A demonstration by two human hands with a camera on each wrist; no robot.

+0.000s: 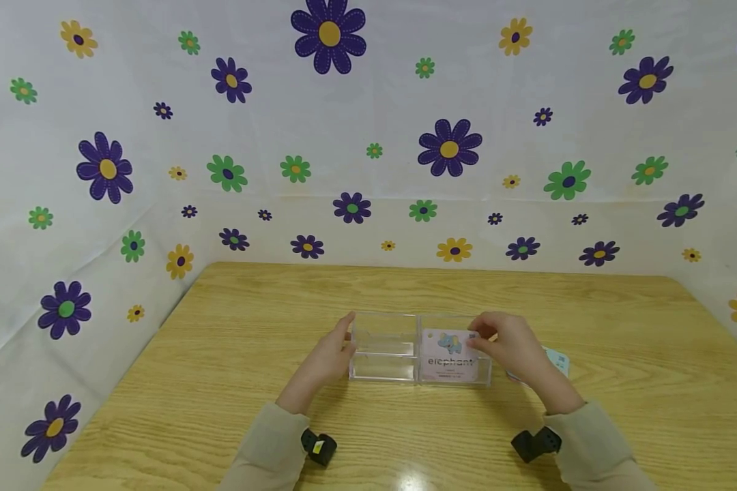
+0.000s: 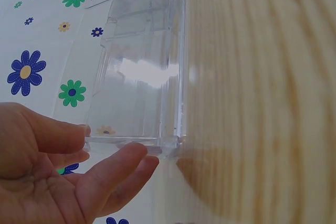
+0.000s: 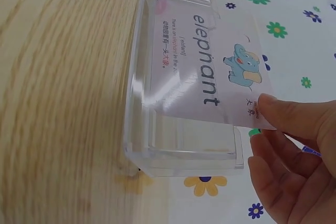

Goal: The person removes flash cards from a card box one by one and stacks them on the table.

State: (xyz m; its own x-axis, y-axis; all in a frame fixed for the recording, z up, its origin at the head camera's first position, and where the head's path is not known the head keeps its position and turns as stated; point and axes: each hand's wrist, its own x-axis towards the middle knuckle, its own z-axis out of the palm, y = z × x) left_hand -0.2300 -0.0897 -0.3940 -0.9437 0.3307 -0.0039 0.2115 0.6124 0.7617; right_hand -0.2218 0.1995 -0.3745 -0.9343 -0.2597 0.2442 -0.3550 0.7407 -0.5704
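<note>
A clear plastic holder (image 1: 383,368) with two side-by-side sections stands on the wooden table. My left hand (image 1: 327,358) is at its left end; in the left wrist view the thumb lies at the upper edge and the fingers against the end wall. My right hand (image 1: 512,337) pinches the upper right corner of a pale pink elephant card (image 3: 184,77) between thumb and fingers. The card stands tilted in the right section, its lower part behind the clear front wall. Its picture and the word "elephant" face me. The left section shows no card.
Light blue cards (image 1: 557,361) lie on the table (image 1: 233,423) right of the holder, partly hidden by my right wrist. A white cloth (image 1: 368,102) printed with flowers hangs behind the table and along its sides.
</note>
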